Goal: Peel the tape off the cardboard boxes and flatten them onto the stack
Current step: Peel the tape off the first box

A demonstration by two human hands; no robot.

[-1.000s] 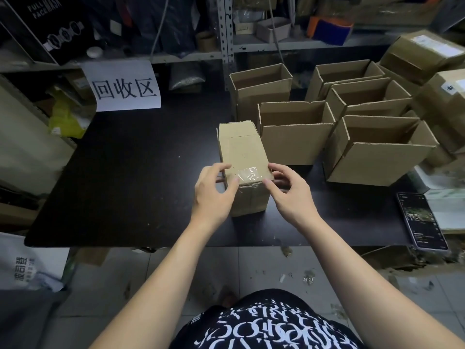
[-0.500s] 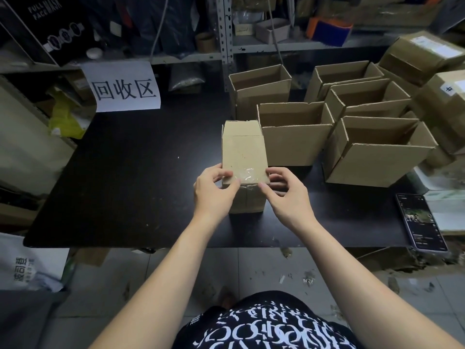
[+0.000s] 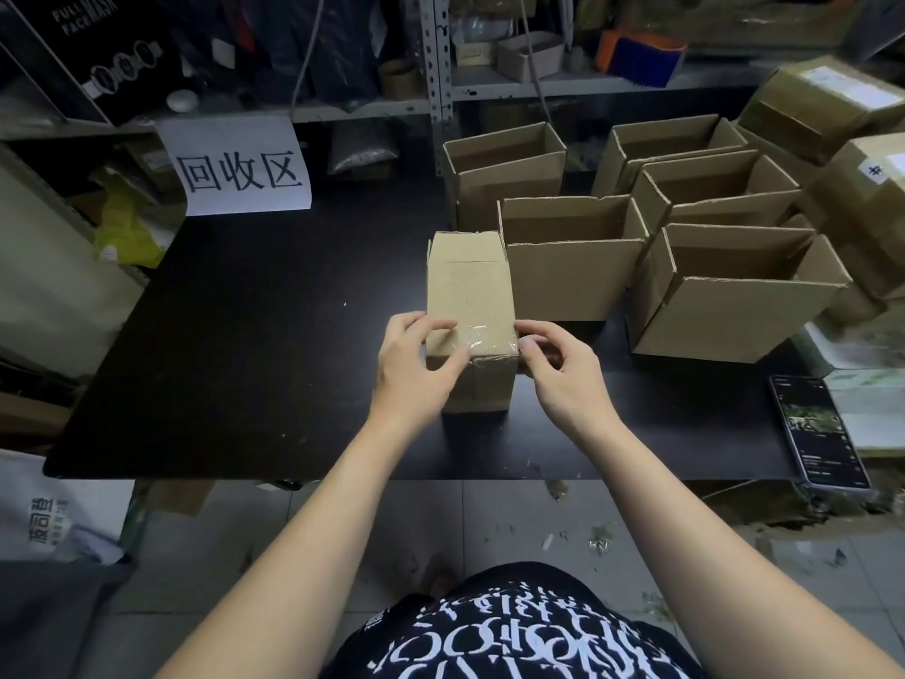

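A small closed cardboard box (image 3: 467, 286) stands on the black table (image 3: 245, 345), near its front edge. Clear tape (image 3: 477, 337) wraps over the box's near top edge. My left hand (image 3: 416, 365) grips the box's near left corner, thumb on the front edge beside the tape. My right hand (image 3: 558, 370) is at the near right corner, fingers curled, fingertips touching the box's right edge by the tape. Whether it pinches the tape I cannot tell.
Several open, empty cardboard boxes (image 3: 573, 257) stand behind and to the right. Sealed parcels (image 3: 827, 100) pile up at the far right. A phone (image 3: 818, 428) lies at the table's right front. A white paper sign (image 3: 240, 169) hangs at the back left, under cluttered shelves.
The box has been turned slightly and straightened, its far end swinging right. Both hands shifted up onto its near top corners beside the tape.
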